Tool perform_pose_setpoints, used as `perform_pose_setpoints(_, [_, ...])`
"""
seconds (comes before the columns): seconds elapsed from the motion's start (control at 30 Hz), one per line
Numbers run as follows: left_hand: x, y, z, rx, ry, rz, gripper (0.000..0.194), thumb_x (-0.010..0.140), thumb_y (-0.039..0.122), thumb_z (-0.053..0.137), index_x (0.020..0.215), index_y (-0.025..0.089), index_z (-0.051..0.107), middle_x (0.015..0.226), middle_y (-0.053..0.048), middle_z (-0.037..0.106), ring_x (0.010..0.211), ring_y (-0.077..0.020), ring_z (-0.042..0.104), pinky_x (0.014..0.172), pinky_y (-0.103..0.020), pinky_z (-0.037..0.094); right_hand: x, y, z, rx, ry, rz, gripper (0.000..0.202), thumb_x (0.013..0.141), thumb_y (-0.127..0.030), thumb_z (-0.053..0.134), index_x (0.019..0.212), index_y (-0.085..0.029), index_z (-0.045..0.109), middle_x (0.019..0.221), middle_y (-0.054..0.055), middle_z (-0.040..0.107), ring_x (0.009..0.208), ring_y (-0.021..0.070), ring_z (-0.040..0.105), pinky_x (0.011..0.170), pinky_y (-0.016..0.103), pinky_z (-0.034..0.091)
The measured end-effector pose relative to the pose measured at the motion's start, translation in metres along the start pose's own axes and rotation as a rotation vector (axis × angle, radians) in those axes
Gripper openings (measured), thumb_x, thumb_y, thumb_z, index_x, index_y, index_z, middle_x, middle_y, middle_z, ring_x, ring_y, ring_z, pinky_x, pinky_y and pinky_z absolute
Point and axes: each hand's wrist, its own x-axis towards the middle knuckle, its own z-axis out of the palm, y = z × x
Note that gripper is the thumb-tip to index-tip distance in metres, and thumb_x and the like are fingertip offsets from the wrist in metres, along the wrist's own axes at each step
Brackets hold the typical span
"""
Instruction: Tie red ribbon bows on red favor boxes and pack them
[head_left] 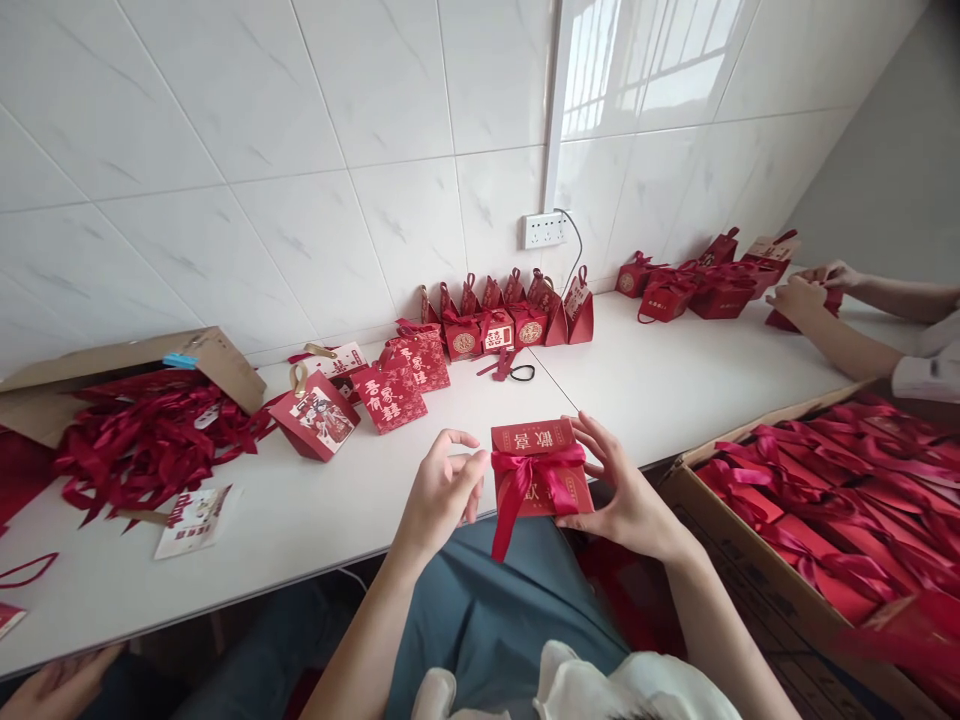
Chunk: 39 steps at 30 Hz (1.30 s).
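Observation:
A red gift box (pixel 551 498) with gold characters and a bright red ribbon bow (pixel 525 470) is held over the table's front edge. My right hand (pixel 626 495) grips its right side, thumb below and fingers behind. Close to the box's left side is my left hand (pixel 446 490), thumb and forefinger near each other by the ribbon; whether it pinches anything is too small to tell. One ribbon tail hangs down in front of the box.
Small red boxes (pixel 465 340) line the wall beneath a socket strip (pixel 544 230). A carton (pixel 225 370) and loose ribbons (pixel 150 440) lie left. An open carton of bowed boxes (pixel 686 460) stands right. Another person's hands (pixel 810 290) work at the far right; another hand (pixel 64 685) is lower left.

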Motion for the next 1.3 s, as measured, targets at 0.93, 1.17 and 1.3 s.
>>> perform_pose_setpoints(0.93, [-0.005,0.007,0.056,0.758,0.399,1.295,0.017,0.077,0.006,0.069,0.089,0.013,0.058,0.062,0.002,0.06,0.05,-0.007,0.055,0.047,-0.018,0.043,-0.011,-0.001,0.003,-0.102,0.355,-0.258,0.102,0.068,-0.026,0.082,0.146,-0.041,0.018,0.152,0.009,0.03,0.139,0.0299,0.032,0.101,0.049,0.047])
perform_pose_setpoints(1.17, [0.0,0.015,0.075,0.713,0.308,1.365,0.018,0.076,0.006,0.07,0.089,0.012,0.059,0.063,0.002,0.062,0.051,-0.0067,0.057,0.049,-0.018,0.045,-0.025,-0.002,-0.012,-0.181,0.442,-0.225,0.101,0.069,-0.03,0.082,0.147,-0.039,0.018,0.148,0.012,0.034,0.136,0.0317,0.037,0.096,0.047,0.052])
perform_pose_setpoints(1.3, [0.005,0.018,0.082,0.625,0.283,1.287,0.014,0.08,0.009,0.067,0.088,0.015,0.058,0.061,0.004,0.06,0.047,-0.0049,0.054,0.047,-0.015,0.044,-0.033,-0.006,-0.021,-0.212,0.505,-0.209,0.099,0.069,-0.029,0.081,0.146,-0.04,0.02,0.148,0.011,0.034,0.136,0.0305,0.037,0.095,0.045,0.053])
